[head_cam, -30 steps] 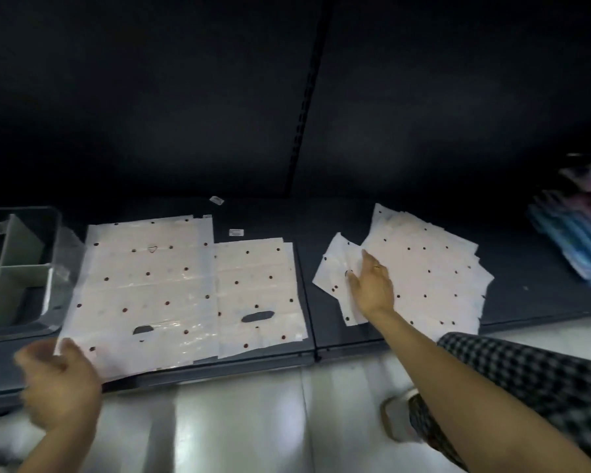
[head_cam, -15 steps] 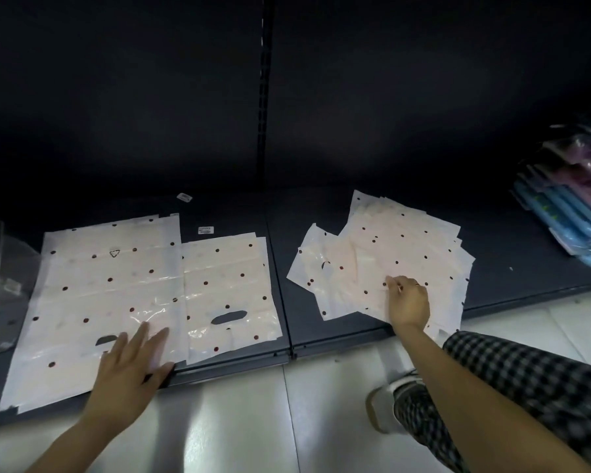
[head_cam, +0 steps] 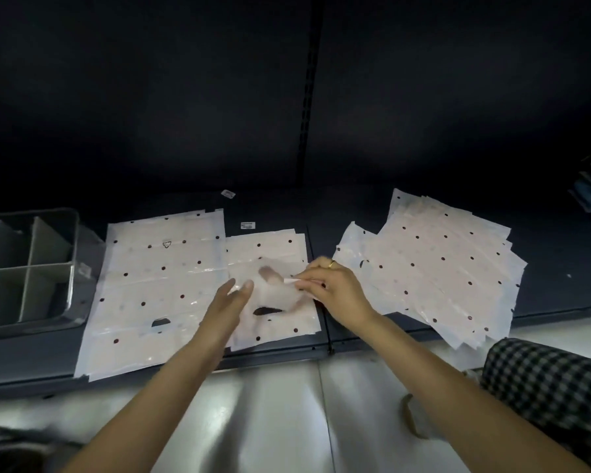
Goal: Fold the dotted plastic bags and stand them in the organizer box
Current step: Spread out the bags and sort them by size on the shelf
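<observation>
A single wide-angle view, worn on the person's head, looks forward and steeply down onto a low dark shelf (head_cam: 560, 268) and the pale tiled floor (head_cam: 280, 421) before it. It sits close: both forearms reach in from the bottom edge. The shelf's dark back panel (head_cam: 185, 97) fills the upper half, with edges bowed by the lens.

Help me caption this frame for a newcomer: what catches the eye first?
Pale dotted bags on a dark shelf: two lie flat left of centre, a loose stack sits right. Over the smaller flat bag, the right hand pinches a bag and the open left hand meets it. A grey organizer box stands far left.
</observation>
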Available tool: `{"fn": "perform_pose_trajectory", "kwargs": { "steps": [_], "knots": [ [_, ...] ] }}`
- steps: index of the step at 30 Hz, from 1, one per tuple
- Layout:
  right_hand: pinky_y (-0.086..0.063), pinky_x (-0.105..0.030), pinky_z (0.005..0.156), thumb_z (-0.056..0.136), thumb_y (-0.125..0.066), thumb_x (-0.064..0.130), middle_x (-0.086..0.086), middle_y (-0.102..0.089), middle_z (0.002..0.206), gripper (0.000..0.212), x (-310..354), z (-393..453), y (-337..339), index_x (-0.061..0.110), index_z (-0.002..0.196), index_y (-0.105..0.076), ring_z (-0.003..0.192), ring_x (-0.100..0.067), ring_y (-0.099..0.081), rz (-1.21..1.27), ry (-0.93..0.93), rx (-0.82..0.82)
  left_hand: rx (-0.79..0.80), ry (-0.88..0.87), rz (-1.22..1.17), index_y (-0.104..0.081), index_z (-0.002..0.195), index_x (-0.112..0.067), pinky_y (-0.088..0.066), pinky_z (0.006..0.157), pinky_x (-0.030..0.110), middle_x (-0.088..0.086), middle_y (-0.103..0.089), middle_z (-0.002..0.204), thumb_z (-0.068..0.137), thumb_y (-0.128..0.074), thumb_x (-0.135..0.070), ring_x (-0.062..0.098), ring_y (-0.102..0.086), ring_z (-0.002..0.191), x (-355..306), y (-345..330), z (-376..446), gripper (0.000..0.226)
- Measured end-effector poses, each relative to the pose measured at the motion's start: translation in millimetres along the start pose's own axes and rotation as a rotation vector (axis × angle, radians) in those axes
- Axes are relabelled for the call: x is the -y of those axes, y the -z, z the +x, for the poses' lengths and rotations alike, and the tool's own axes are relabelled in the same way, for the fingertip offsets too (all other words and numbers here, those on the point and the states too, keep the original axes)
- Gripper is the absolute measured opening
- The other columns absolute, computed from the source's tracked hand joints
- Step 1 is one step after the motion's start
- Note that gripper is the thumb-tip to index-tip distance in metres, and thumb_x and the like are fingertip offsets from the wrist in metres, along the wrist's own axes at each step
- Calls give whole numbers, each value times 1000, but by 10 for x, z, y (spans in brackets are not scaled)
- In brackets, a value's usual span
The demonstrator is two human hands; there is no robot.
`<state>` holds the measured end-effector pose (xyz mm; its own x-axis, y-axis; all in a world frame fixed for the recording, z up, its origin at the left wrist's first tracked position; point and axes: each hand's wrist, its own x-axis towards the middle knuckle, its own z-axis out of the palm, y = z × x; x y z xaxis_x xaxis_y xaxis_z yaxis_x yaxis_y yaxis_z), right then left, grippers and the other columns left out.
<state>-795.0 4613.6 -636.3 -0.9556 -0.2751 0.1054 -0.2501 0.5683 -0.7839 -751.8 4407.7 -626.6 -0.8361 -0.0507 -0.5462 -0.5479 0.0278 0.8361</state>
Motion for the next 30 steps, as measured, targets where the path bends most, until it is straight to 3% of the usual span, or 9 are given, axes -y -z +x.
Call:
{"fn": "perform_pose_trajectory", "kwargs": {
  "steps": [3, 6, 10, 14, 16, 19, 22, 27, 30],
  "knots": [
    [-44, -24, 67, 86, -64, 36, 18, -52, 88, 18, 168, 32, 64, 30, 100, -73, 74, -1, -51, -130, 71, 119, 21, 143, -229, -53, 122, -15, -48, 95, 38, 12, -61, 122, 93, -53, -43, 25, -62, 104, -90, 70, 86, 41],
    [-47, -29, 68, 89, -58, 41, 12, -59, 93, 22, 230, 59, 137, 32, 104, -72, 80, -8, -56, -321, 98, 165, -55, 142, -425, -50, 128, -15, -52, 77, 34, 14, -63, 111, 92, -60, -10, 23, -66, 87, -102, 114, 121, 39],
    [-49, -33, 71, 91, -58, 36, 5, -69, 94, 21, 253, 113, 182, 26, 100, -73, 85, -16, -62, -426, 36, -38, -47, -102, -349, -57, 119, -27, -58, 68, 28, 11, -56, 104, 89, -57, 5, 18, -68, 75, -225, 48, 50, 44],
    [-53, -35, 72, 92, -59, 27, 6, -69, 102, 17, 313, 213, 189, 21, 101, -73, 87, -14, -64, -278, 96, -259, -68, -423, -257, -67, 109, -25, -55, 68, 18, -4, -64, 111, 89, -57, 3, 12, -65, 87, -371, -61, -69, 36],
    [-52, -31, 81, 93, -57, 25, 7, -66, 112, 20, 313, 255, 156, 21, 109, -69, 99, -12, -62, -169, 109, -323, -86, -481, -246, -68, 107, -29, -54, 71, 17, 2, -66, 96, 91, -56, -1, 4, -63, 76, -330, -88, -123, 35],
    [-44, -26, 97, 95, -53, 27, 8, -51, 133, 35, 237, 235, 34, 28, 130, -51, 118, -7, -51, 114, -57, -210, -91, -396, -221, -64, 115, -24, -54, 75, 17, 12, -64, 99, 93, -54, -2, 6, -58, 68, -29, -149, -184, 33],
    [-44, -19, 89, 95, -53, 29, 0, -42, 144, 53, 81, 118, -155, 32, 143, -31, 110, -5, -56, 374, -350, -53, -69, -137, -307, -52, 131, -7, -54, 83, 23, 21, -59, 119, 94, -51, 2, 18, -60, 79, 344, -193, -196, 39],
    [-46, -9, 81, 95, -53, 24, -4, -43, 143, 54, -171, -33, -348, 29, 143, -30, 94, -1, -59, 320, -500, 20, -43, 72, -416, -51, 130, -3, -49, 91, 31, 15, -47, 110, 94, -46, 7, 29, -54, 112, 508, -195, -90, 37],
    [-44, -20, 95, 96, -52, 20, -4, -39, 144, 50, -280, -3, -195, 21, 143, -34, 113, -13, -53, 125, -453, -71, -16, 63, -267, -59, 120, 0, -56, 79, 21, 15, -49, 108, 96, -44, 3, 28, -55, 100, 440, -141, 26, 28]
  ]
}}
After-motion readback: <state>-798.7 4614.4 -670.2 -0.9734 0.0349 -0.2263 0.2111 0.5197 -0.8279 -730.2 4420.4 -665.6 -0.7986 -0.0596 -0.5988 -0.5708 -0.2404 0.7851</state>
